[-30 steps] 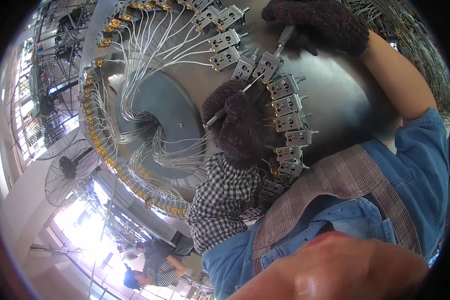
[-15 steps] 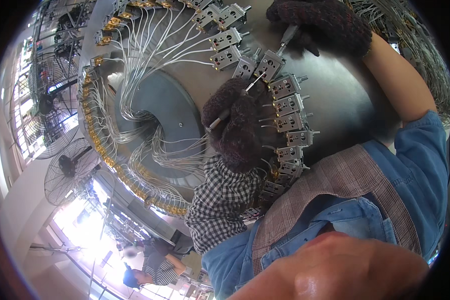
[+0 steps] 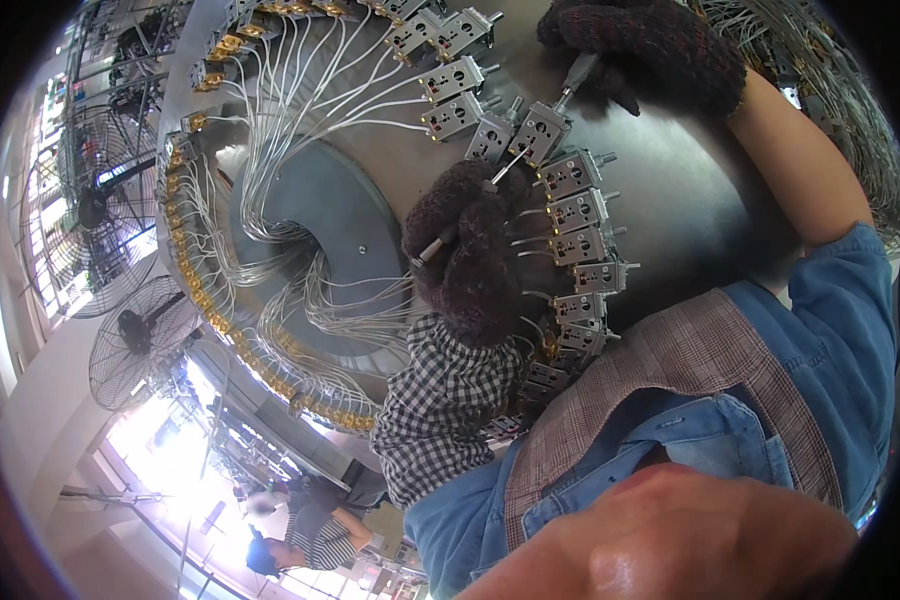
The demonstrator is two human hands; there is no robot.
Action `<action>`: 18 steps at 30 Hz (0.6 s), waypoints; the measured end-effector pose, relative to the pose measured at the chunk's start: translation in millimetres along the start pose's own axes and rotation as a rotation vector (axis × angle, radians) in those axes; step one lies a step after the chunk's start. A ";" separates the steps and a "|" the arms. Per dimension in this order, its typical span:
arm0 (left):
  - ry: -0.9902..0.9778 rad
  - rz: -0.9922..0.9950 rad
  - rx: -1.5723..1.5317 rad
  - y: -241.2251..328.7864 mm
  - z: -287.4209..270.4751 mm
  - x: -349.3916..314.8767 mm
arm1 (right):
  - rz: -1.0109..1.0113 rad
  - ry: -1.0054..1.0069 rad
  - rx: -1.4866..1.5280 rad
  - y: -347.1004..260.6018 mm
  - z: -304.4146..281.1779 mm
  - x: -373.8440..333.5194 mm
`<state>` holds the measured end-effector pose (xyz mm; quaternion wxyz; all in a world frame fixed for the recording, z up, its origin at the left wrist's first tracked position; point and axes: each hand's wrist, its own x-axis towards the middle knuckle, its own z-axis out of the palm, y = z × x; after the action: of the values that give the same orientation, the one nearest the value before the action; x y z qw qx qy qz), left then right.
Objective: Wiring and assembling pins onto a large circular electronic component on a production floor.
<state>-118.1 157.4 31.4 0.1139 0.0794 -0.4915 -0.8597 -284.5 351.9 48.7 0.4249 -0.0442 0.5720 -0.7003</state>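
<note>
While a thin-shafted tool (image 3: 508, 170) is being held at one side of a metal box (image 3: 542, 132), a grey-handled tool (image 3: 580, 72) is being held at the box's threaded end.

Item, left hand (image 3: 470, 250): dark knitted glove, black-and-white checked sleeve (image 3: 445, 400); fingers are being kept clenched around the thin-shafted tool, whose metal butt is showing beyond the glove. Whether its tip is touching or only overlapping the box cannot be told.

Item, right hand (image 3: 650, 50): dark knitted glove, bare forearm; the grey handle is being grasped, most of the grip being hidden by the glove.

Item, metal box: being carried on a round metal worktop (image 3: 670, 170), well inside its edge, tilted within a curved row. Similar boxes (image 3: 452, 80) are being shown toward the far edge; more boxes (image 3: 575, 212) are being ranged toward the near edge, by the plaid apron (image 3: 630, 365).

Item, white wires (image 3: 270, 110): being fanned out from the hole of a grey disc (image 3: 360, 225).

Item, brass-coloured blocks (image 3: 192, 275): being lined along the left edge.

Item, surroundings: wire bundles (image 3: 850, 120) are being seen beyond the far right corner, a stand fan (image 3: 135, 330) beyond the left edge, and a co-worker (image 3: 320, 540) in a striped top behind.
</note>
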 end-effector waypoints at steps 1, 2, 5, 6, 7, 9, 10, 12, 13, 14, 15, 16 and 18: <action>-0.041 -0.025 -0.016 1.9 -1.0 0.5 | 0.004 0.009 -0.001 0.0 0.3 -0.1; -0.061 -0.038 -0.024 2.0 -0.1 -0.2 | 0.004 0.010 -0.002 -0.3 0.5 -0.3; -0.019 -0.054 0.001 2.7 -0.2 -1.7 | 0.003 0.017 -0.009 -0.6 0.9 -0.5; 0.001 -0.055 0.012 1.9 -0.4 -2.3 | 0.002 0.017 -0.009 -0.5 0.9 -0.4; -0.009 -0.075 -0.057 0.7 -1.1 -2.4 | 0.001 0.016 -0.009 -0.6 0.8 -0.4; -0.020 -0.094 -0.127 -2.0 -3.8 -1.9 | 0.000 0.019 -0.020 -0.4 0.5 -0.1; -0.049 -0.104 -0.132 -3.1 -6.1 -0.9 | 0.000 0.024 -0.031 -0.2 0.2 0.1; -0.106 -0.124 -0.143 -4.5 -10.5 0.7 | 0.010 0.030 -0.026 0.5 -0.3 0.3; -0.135 -0.134 -0.148 -4.8 -12.4 1.3 | 0.020 0.037 -0.021 1.1 -0.5 0.3; -0.151 -0.139 -0.150 -5.0 -13.4 1.0 | 0.018 0.038 -0.020 1.5 -0.7 0.1; -0.166 -0.144 -0.152 -5.1 -14.3 1.3 | -0.005 0.032 -0.018 2.0 -0.9 -0.1; -0.141 -0.156 -0.117 -4.8 -14.5 0.7 | -0.028 0.026 -0.015 2.5 -1.0 -0.4; -0.117 -0.165 -0.081 -4.6 -14.3 0.9 | -0.008 0.034 -0.012 3.1 -0.9 -0.9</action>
<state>-116.0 147.5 20.2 0.0169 0.0646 -0.4541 -0.8884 -282.7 353.2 46.2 0.4120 -0.0371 0.5834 -0.6990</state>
